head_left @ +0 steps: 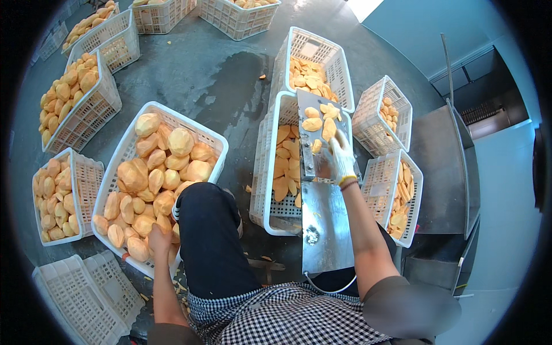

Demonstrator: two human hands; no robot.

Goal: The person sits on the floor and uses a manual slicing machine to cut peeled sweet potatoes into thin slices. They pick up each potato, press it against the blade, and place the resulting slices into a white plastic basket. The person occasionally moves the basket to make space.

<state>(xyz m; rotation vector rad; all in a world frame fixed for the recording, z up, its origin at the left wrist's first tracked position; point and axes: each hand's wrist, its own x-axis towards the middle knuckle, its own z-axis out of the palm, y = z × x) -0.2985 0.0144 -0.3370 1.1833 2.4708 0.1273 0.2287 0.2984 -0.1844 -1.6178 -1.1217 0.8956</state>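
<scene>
My left hand [160, 238] is bare and reaches down into a large white crate [221, 144] heaped with peeled sweet potatoes [155, 181]. Its fingers close round one peeled sweet potato at the near side of the heap, partly hidden. In a white glove, my right hand [341, 158] hovers low over a metal slicing board [328, 230], fingers stretched out and slightly blurred. Several orange slices [329, 129] lie on the board just past its fingertips. Under the board's far part stands a white crate [261, 195] holding cut slices [282, 164].
Beyond the board, another white crate [316, 43] contains slices. Two smaller crates [379, 181] stand on the right, beside a metal cabinet [440, 172]. Filled crates [109, 106] line the left; stacked crates [86, 293] lie near left. The grey floor [184, 63] has a wet patch.
</scene>
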